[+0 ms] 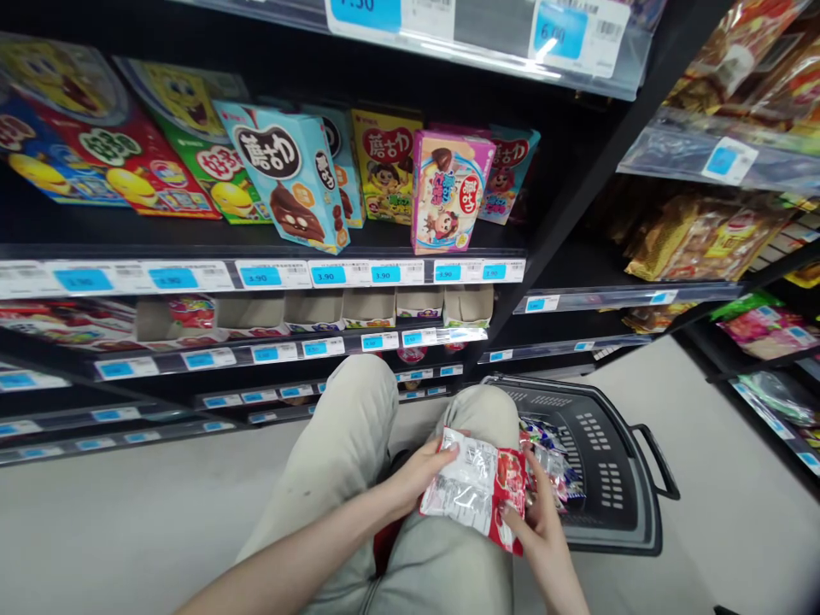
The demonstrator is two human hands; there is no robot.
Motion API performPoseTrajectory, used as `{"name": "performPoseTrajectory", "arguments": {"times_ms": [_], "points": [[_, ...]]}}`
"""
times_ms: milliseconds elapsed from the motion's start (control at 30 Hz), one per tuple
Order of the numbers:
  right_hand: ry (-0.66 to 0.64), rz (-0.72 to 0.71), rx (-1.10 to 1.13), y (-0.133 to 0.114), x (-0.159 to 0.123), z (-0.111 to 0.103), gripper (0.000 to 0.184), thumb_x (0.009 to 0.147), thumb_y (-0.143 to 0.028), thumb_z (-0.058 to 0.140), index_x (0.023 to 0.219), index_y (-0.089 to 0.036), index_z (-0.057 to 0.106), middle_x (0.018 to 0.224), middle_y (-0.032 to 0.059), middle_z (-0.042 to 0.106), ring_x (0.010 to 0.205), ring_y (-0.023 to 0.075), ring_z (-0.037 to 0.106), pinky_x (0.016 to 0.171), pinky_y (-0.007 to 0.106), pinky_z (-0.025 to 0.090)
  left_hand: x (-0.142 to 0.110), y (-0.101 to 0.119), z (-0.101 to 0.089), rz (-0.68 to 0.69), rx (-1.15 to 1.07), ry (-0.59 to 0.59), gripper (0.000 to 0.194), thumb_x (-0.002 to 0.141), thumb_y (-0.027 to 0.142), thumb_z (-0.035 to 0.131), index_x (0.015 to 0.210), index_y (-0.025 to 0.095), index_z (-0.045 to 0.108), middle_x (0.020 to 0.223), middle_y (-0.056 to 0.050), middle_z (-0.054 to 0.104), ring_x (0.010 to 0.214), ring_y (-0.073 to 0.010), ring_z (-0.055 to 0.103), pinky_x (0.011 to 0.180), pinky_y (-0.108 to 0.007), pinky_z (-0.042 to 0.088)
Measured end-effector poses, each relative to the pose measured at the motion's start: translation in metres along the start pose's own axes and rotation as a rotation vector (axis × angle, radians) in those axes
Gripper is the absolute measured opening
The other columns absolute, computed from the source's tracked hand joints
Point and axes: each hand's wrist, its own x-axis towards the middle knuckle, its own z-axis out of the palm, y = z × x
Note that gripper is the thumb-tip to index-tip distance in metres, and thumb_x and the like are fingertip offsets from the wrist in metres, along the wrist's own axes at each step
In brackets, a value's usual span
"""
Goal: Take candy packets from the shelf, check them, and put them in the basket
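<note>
A red and white snack packet (pixel 471 491) lies across my right knee, its printed back facing up. My left hand (pixel 419 471) grips its left edge, thumb on top. At the red end, my right hand (pixel 538 512) holds the other side with thumb and fingers. Just beyond the right hand stands a dark grey shopping basket (pixel 599 512) on the floor, with several shiny snack packets (pixel 554 465) inside. The fingers under the packet are partly hidden.
Ahead, a black shelf holds upright snack boxes, among them a light blue box (pixel 291 175) and a pink box (pixel 452 192). Below are low cardboard display trays (pixel 368 307) and price tags. Golden bread-like packs (pixel 711 235) sit on the right-hand shelves. A basket handle (pixel 663 465) sticks out right.
</note>
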Motion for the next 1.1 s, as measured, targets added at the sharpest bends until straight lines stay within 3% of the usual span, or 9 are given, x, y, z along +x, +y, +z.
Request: {"name": "performPoseTrajectory", "arguments": {"times_ms": [100,167,233,333,533,633,800,933,1100], "points": [[0.048,0.077,-0.010,0.001,-0.001,0.002,0.039,0.071,-0.033,0.060,0.108,-0.022,0.056,0.114,0.0095,0.058,0.103,0.0252,0.053,0.083,0.035,0.046,0.001,0.005,-0.002,0.138,0.087,-0.043,0.077,0.064,0.029,0.069,0.130,0.021,0.030,0.097,-0.006,0.061,0.080,-0.0164,0.058,0.074,-0.029,0.042],[0.104,0.111,0.020,0.004,-0.001,0.001,0.034,0.069,-0.033,0.063,0.100,-0.020,0.062,0.109,0.0103,0.061,0.097,0.0257,0.057,0.080,0.035,0.048,0.001,0.010,-0.004,0.196,0.116,-0.127,0.089,0.059,0.023,0.073,0.132,0.027,0.023,0.097,-0.005,0.061,0.080,-0.0167,0.057,0.073,-0.030,0.043],[0.146,0.130,0.087,0.008,-0.002,0.000,0.040,0.066,-0.032,0.066,0.104,-0.020,0.061,0.105,0.0099,0.063,0.088,0.0248,0.061,0.072,0.033,0.051,0.001,0.014,-0.007,0.205,0.178,-0.193,0.078,0.056,0.021,0.075,0.125,0.022,0.039,0.096,-0.007,0.061,0.081,-0.0173,0.056,0.073,-0.029,0.043],[0.200,0.160,0.127,0.009,-0.002,0.000,0.046,0.060,-0.029,0.070,0.104,-0.021,0.061,0.097,0.0084,0.067,0.080,0.0236,0.064,0.065,0.031,0.053,0.002,0.015,-0.011,0.184,0.318,-0.178,0.051,0.057,0.024,0.073,0.104,0.013,0.060,0.086,-0.007,0.062,0.074,-0.0146,0.055,0.068,-0.025,0.042],[0.262,0.168,0.017,0.009,0.003,-0.008,0.037,0.054,-0.030,0.072,0.090,-0.019,0.068,0.098,0.0081,0.067,0.092,0.0276,0.060,0.078,0.036,0.049,0.002,0.013,-0.018,0.246,0.780,-0.063,0.039,0.065,0.030,0.066,0.101,0.014,0.064,0.049,0.006,0.045,0.046,-0.0051,0.036,0.047,-0.017,0.032],[0.244,0.200,-0.042,0.013,0.004,-0.016,0.036,0.053,-0.031,0.072,0.088,-0.020,0.069,0.095,0.0079,0.068,0.090,0.0279,0.060,0.077,0.036,0.050,-0.001,0.016,-0.018,0.347,1.034,-0.111,0.036,0.072,0.031,0.061,0.104,0.017,0.062,0.054,0.004,0.054,0.048,-0.0067,0.042,0.049,-0.018,0.035],[0.221,0.119,-0.048,0.020,0.005,-0.018,0.042,0.056,-0.031,0.071,0.096,-0.020,0.066,0.104,0.0099,0.064,0.094,0.0272,0.059,0.080,0.037,0.049,-0.002,0.015,-0.019,0.614,1.386,-0.222,0.033,0.083,0.033,0.045,0.110,0.019,0.058,0.095,-0.005,0.066,0.077,-0.0136,0.060,0.070,-0.021,0.045],[0.176,0.081,-0.103,0.028,0.011,-0.016,0.040,0.059,-0.031,0.068,0.097,-0.020,0.065,0.107,0.0097,0.062,0.099,0.0261,0.057,0.085,0.038,0.045,0.004,0.008,-0.026,0.765,1.611,-0.247,0.033,0.087,0.034,0.036,0.106,0.019,0.058,0.088,-0.004,0.068,0.074,-0.0128,0.063,0.068,-0.021,0.047],[0.204,0.096,-0.253,0.033,0.015,-0.017,0.028,0.059,-0.035,0.067,0.079,-0.017,0.070,0.084,0.0097,0.069,0.078,0.0251,0.062,0.071,0.035,0.050,0.009,0.002,-0.030,0.837,1.654,-0.201,0.029,0.088,0.031,0.034,0.097,0.018,0.060,0.083,-0.001,0.069,0.069,-0.0121,0.063,0.063,-0.021,0.046]]}}
